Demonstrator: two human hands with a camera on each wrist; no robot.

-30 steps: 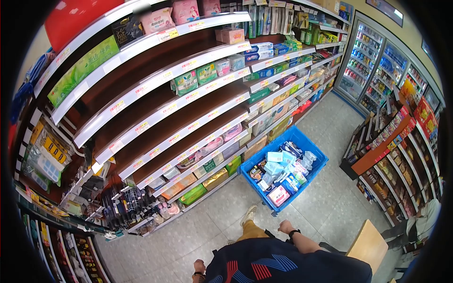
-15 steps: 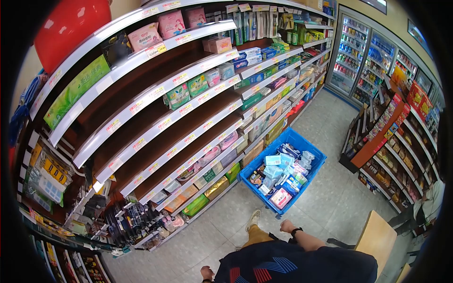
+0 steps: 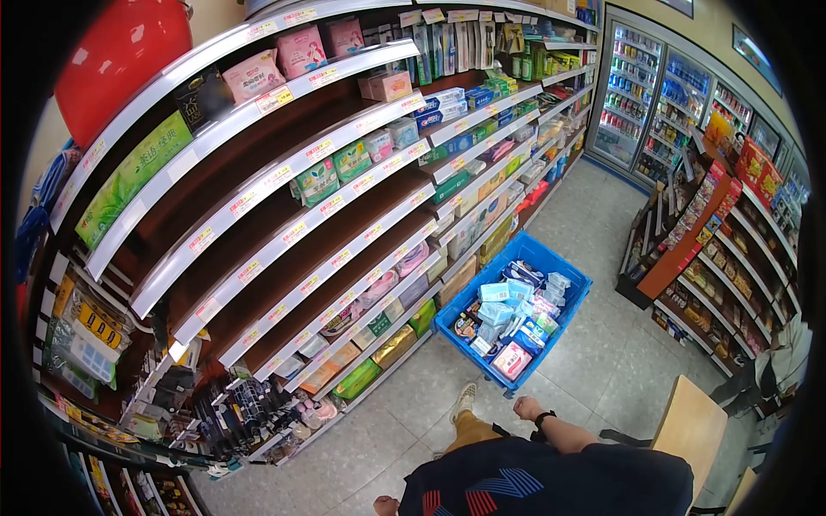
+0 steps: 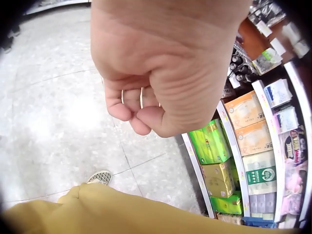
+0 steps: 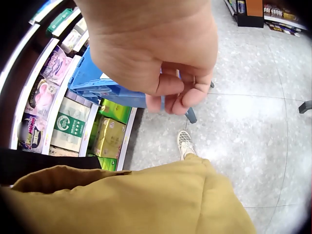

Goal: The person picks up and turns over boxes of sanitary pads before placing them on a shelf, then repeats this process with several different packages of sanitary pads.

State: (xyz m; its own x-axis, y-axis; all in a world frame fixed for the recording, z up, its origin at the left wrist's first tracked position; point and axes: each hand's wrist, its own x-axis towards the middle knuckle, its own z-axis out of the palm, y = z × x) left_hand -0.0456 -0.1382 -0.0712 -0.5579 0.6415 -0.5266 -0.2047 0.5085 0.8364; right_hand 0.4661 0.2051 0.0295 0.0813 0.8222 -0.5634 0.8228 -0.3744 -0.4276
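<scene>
My left hand point(image 3: 385, 506) hangs low at the bottom edge of the head view. In the left wrist view its fingers point(image 4: 129, 109) curl loosely over the floor and hold nothing. My right hand point(image 3: 527, 408) hangs beside my body, just short of the near corner of a blue crate point(image 3: 564, 322). Seen from the right wrist, its fingers point(image 5: 183, 97) are loosely bent with nothing between them, and part of the crate point(image 5: 112, 90) shows behind. Inside the crate lie blue packs point(image 3: 495, 292), a pink-and-white pack point(image 3: 512, 361) and several other packages.
On the left runs a long shelf unit point(image 3: 344, 249) with green packs point(image 3: 315, 182), pink packs point(image 3: 301, 52) and toothpaste boxes point(image 3: 440, 112). Drink fridges point(image 3: 632, 95) stand at the far end. A snack rack point(image 3: 688, 249) and a wooden table point(image 3: 688, 430) are on the right, near another person point(image 3: 787, 361).
The head view has shifted, so the shelves sit slightly lower and further left. My left hand has dropped toward the frame's bottom edge. The crate and its packs stay in place.
</scene>
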